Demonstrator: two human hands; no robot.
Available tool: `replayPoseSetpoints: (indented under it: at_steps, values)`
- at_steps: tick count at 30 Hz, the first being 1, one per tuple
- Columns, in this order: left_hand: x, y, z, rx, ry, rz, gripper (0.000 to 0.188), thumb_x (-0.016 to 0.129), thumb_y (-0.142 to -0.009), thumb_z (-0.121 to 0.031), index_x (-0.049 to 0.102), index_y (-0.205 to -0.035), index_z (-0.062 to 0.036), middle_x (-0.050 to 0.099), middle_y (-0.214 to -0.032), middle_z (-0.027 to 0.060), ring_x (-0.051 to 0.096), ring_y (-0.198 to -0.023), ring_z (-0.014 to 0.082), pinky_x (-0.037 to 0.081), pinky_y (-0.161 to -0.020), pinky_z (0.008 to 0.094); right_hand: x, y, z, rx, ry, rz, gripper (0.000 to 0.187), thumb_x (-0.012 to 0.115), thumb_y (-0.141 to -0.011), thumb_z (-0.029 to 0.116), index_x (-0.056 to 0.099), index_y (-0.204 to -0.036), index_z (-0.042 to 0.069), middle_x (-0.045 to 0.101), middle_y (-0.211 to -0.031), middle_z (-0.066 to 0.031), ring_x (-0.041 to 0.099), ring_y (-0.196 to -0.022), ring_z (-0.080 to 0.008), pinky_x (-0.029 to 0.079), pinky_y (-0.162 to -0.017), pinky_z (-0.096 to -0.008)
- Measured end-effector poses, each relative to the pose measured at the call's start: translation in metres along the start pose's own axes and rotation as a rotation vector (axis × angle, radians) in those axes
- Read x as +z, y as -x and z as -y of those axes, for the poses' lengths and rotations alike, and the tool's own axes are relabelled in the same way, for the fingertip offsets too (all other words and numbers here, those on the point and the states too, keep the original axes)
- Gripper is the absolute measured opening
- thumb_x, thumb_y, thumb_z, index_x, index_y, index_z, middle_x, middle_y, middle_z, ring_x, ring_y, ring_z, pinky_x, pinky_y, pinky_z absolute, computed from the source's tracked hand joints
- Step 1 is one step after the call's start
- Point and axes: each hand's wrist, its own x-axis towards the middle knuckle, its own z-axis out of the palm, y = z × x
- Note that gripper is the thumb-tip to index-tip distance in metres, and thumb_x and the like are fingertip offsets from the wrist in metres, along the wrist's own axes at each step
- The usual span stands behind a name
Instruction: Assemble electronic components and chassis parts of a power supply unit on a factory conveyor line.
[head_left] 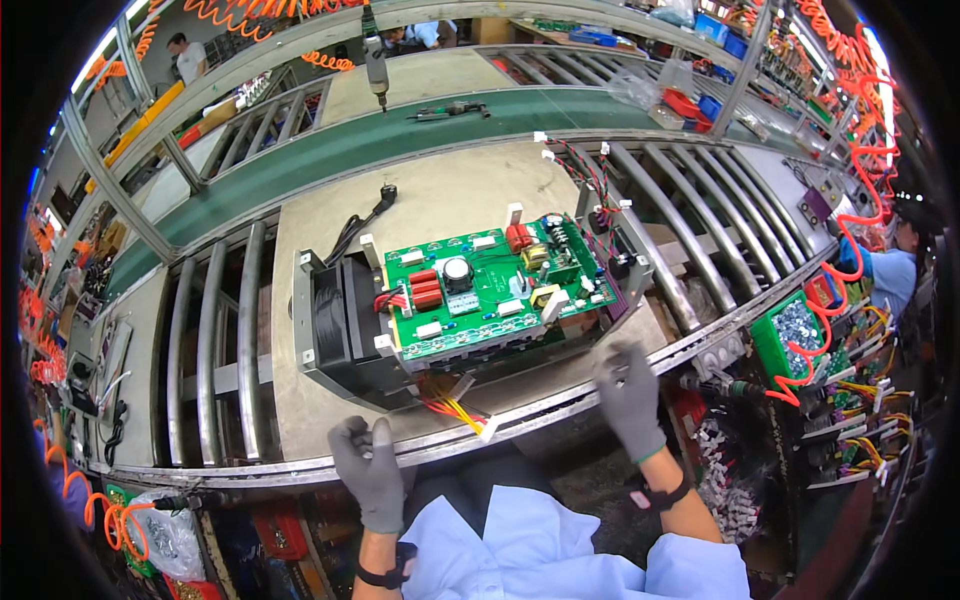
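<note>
My left hand [368, 470], in a grey glove, is at the front rail of the line, with fingers loosely curled and thumb apart; I see nothing in it. My right hand [632, 405], gloved alike, is over the rail further right, below the near right corner of the device. Its fingers are bent and smeared by motion, so what they may hold cannot be made out. Between and beyond my hands stands an open black device chassis [350, 345] with a green circuit board [490, 290] on top. Yellow and red wires [455, 408] with a white connector hang at its front.
Under the device lies a flat pallet board [300, 400] between metal rollers [210, 340]. A power screwdriver [376, 65] hangs above the green belt [330, 125]; another driver [450, 111] lies there. A green bin of screws [790, 335] and orange coiled hoses [855, 220] are at the right.
</note>
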Motion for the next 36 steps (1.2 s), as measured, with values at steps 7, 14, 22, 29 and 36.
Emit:
replayPoseSetpoints:
  at_steps: [7,14,22,29,36]
  values:
    - [0.0,-0.03,0.027,0.199,-0.221,0.107,0.026,0.075,-0.083,-0.012,0.062,-0.102,-0.0013,0.059,-0.087,0.0101,0.057,-0.07,0.0205,0.049,-0.069,0.0342,0.03,-0.03,-0.023,0.15,-0.298,0.041,0.043,0.062,-0.084,0.003,0.055,-0.126,-0.002,0.07,-0.111,-0.0153,0.07,-0.103,-0.0256,0.053,-0.088,-0.0359]
    - [-0.025,-0.042,0.078,0.255,-0.194,0.006,0.016,0.062,-0.092,-0.009,0.059,-0.103,0.001,0.06,-0.094,0.0107,0.057,-0.087,0.0226,0.048,-0.083,0.0372,0.059,-0.017,-0.006,0.205,-0.06,0.03,0.04,0.075,-0.082,0.023,0.059,-0.115,0.006,0.068,-0.09,-0.0206,0.068,-0.085,-0.0424,0.053,-0.075,-0.0489]
    - [-0.073,-0.062,0.078,0.085,-0.272,-0.059,0.031,0.055,-0.099,-0.015,0.057,-0.122,0.0061,0.065,-0.116,0.0205,0.064,-0.098,0.029,0.052,-0.088,0.0389,0.076,0.008,0.033,-0.068,-0.211,0.123,0.04,0.074,-0.082,0.022,0.058,-0.115,0.007,0.064,-0.105,-0.0172,0.066,-0.086,-0.041,0.054,-0.074,-0.0483]
    - [-0.076,-0.043,0.053,0.147,-0.164,-0.093,0.04,0.065,-0.1,-0.025,0.058,-0.117,0.0108,0.067,-0.11,0.0241,0.065,-0.096,0.0303,0.053,-0.085,0.0407,-0.058,0.082,-0.074,-0.097,0.091,-0.138,0.013,0.068,-0.082,0.015,0.071,-0.091,0.007,0.071,-0.085,-0.0126,0.071,-0.074,-0.0286,0.058,-0.065,-0.0363]
    - [-0.079,-0.041,0.061,0.066,-0.206,-0.208,0.044,0.06,-0.1,-0.023,0.055,-0.131,0.0077,0.06,-0.131,0.0235,0.064,-0.111,0.0359,0.052,-0.097,0.0415,-0.263,0.058,-0.206,0.142,0.631,-0.529,0.023,0.054,-0.08,-0.002,0.067,-0.098,0.003,0.067,-0.096,-0.0209,0.065,-0.091,-0.0404,0.052,-0.082,-0.0469]
